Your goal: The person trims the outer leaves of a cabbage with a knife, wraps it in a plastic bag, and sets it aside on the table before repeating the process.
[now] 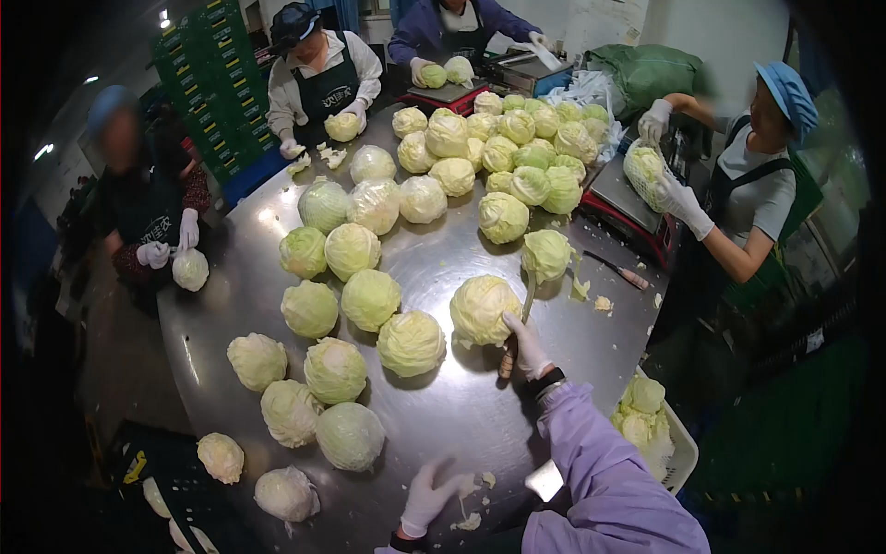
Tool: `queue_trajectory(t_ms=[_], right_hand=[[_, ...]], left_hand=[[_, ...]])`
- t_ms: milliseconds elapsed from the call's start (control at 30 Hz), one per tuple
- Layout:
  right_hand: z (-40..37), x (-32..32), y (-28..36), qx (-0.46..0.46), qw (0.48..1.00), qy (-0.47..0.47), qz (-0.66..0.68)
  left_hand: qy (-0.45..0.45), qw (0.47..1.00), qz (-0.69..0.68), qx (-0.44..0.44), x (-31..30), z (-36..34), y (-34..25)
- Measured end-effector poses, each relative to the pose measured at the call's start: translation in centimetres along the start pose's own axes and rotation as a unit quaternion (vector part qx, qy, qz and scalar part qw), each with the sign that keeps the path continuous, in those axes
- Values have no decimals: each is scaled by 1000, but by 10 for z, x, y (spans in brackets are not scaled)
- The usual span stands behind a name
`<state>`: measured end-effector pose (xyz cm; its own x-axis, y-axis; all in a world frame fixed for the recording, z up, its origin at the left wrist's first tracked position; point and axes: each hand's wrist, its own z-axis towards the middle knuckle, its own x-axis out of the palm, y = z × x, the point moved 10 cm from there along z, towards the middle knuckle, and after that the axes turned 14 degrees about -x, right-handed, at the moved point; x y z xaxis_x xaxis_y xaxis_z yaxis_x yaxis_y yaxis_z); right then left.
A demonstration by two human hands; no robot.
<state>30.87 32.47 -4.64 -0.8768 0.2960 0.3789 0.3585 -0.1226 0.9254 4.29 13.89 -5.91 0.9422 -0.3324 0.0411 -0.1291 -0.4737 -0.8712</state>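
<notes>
Left hand spread flat on the steel table, holding nothing, leaf scraps beside it. Right hand clamped round a knife, blade up, fingertips against the cabbage at mid-table. That head looks dense, weighty and firm, loose-leaved outside and likely to roll on slick metal, so best cupped over the crown. Beyond, a heap of cabbages, gloved co-workers round the rim, a red scale, green crates at the back

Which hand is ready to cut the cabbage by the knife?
Probably the right hand: it holds the knife right beside the cabbage. The left hand rests empty on the table, farther back.
</notes>
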Motion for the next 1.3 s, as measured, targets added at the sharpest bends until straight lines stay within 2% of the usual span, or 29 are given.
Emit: queue_trajectory(t_ms=[100,200,267,300,367,400,433,467,500,567,600,633,700,733,767,800,833,867,900,933,967,1000,1033,1067,1100,1167,1233,1267,1300], right_hand=[[-59,13,57,-69,990,117,-26],[-128,35,95,-82,973,186,-109],[-177,63,118,-177,894,291,-291],[-200,74,124,-288,805,328,-402],[-234,64,102,-101,891,340,-282],[-246,67,98,-100,891,347,-276],[-253,59,93,-49,957,258,-125],[-263,47,84,6,987,158,28],[-272,46,78,7,986,162,30],[-284,30,52,50,981,62,177],[-289,22,24,79,966,28,244],[-292,24,11,77,966,27,244],[-311,40,-33,198,957,8,210],[-317,50,-38,144,977,109,113],[-323,51,-46,140,978,107,112],[-327,48,-59,152,981,97,66],[-332,46,-71,165,982,87,21],[-335,27,-80,205,958,182,-80],[-330,5,-106,283,954,41,92],[-320,-5,-55,276,960,34,-21],[-293,-50,-59,155,987,-28,-28],[-285,-83,-27,109,986,-96,-86],[-275,-122,-24,42,984,-159,-71],[-276,-130,-4,50,980,-182,-64],[-281,-97,37,71,985,-141,-63],[-283,-39,65,106,985,30,-131],[-300,15,66,104,985,133,-45],[-307,37,61,111,978,177,15],[-313,57,56,120,964,226,75]], left_hand=[[44,976,-212,-18,7,-1,-22],[64,973,-221,35,31,-7,-46],[121,936,-303,135,48,-31,-85],[86,944,-287,137,45,-36,-82],[140,921,-357,63,43,-32,-44],[131,923,-357,65,39,-42,-41],[137,921,-359,67,38,-54,-38],[143,918,-363,69,38,-67,-34],[139,919,-362,71,35,-73,-29],[87,950,-256,156,24,-87,-31],[87,950,-257,156,24,-94,-31],[80,953,-244,161,22,-101,-32],[80,956,-228,168,19,-109,-33],[131,939,-298,110,24,-104,-21],[180,912,-365,50,31,-98,-7],[181,912,-365,52,29,-92,4],[121,979,-75,149,29,-93,4],[45,946,225,229,35,-97,5],[39,946,225,229,34,-106,-3],[88,982,106,133,36,-112,-6],[137,990,-15,33,41,-117,-1],[216,939,-261,56,40,-125,-12],[218,939,-259,58,39,-129,-15],[178,959,-212,59,33,-130,-19],[140,974,-165,62,28,-130,-25],[79,992,-68,74,26,-122,-41],[2,995,60,77,20,-97,-31],[21,994,64,90,23,-96,-28],[78,987,-110,83,21,-99,-27]])
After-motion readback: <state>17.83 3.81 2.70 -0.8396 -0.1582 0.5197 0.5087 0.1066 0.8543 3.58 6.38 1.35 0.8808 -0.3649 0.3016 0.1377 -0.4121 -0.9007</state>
